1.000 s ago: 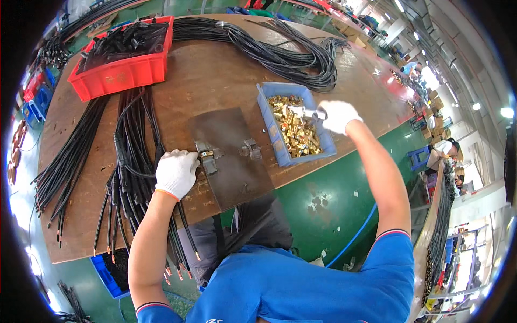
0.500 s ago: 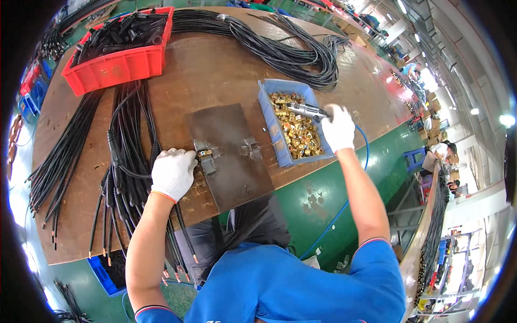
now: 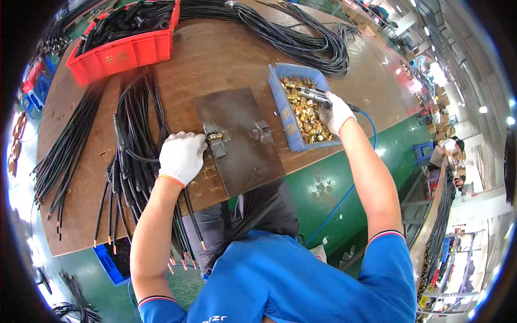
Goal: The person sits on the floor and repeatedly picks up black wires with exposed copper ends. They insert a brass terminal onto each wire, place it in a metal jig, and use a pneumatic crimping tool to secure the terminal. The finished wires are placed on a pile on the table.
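Observation:
My left hand (image 3: 182,156), in a white glove, holds a black cable end with a brass fitting (image 3: 216,137) against a small clamp on the dark metal plate (image 3: 242,156). My right hand (image 3: 335,112), also gloved, grips a metal pneumatic tool (image 3: 313,96) with a blue air hose (image 3: 371,134). The tool's tip lies over the blue bin (image 3: 281,110), which is full of brass fittings (image 3: 304,113). A second small bracket (image 3: 262,131) sits on the plate between my hands.
Bundles of black cables (image 3: 134,134) lie across the brown table (image 3: 226,59) at left, and more are coiled at the back (image 3: 301,40). A red crate (image 3: 121,51) of black parts stands far left. Another person (image 3: 446,146) is at right.
My right hand has drawn the tool slightly nearer over the blue bin. My left hand stays at the clamp with the cable end. The view has shifted a little.

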`<state>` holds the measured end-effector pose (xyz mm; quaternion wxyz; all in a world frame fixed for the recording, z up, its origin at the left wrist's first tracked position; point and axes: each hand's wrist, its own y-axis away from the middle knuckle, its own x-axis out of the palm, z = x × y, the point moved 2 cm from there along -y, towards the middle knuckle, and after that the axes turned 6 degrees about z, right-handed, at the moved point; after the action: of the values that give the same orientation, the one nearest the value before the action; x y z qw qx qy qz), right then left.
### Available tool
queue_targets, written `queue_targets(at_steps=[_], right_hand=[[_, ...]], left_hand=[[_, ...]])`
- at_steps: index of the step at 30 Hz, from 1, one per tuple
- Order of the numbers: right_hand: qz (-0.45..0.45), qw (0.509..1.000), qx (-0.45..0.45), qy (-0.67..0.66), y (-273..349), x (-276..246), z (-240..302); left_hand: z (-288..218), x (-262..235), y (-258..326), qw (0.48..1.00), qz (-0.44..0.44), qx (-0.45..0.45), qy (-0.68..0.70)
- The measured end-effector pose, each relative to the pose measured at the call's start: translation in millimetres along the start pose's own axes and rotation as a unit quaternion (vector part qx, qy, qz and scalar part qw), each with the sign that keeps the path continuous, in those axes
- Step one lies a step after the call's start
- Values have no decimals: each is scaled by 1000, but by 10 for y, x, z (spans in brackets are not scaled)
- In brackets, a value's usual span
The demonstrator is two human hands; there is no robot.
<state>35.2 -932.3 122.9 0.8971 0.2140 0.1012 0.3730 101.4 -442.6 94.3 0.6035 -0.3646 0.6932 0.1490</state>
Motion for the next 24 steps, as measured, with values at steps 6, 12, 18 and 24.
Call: queue_targets(at_steps=[6,12,18,24], right_hand=[[-45,994,-80,-62,-308,305,110],[-173,978,-112,-23,-541,629,172],[-257,945,-190,75,-364,716,244],[-168,865,-472,39,117,522,710]], left_hand=[[23,-43,-1,999,33,-8,0],[45,-4,20,1000,7,4,9],[37,-6,28,1000,-12,3,24],[13,-1,3,1000,0,-3,7]])
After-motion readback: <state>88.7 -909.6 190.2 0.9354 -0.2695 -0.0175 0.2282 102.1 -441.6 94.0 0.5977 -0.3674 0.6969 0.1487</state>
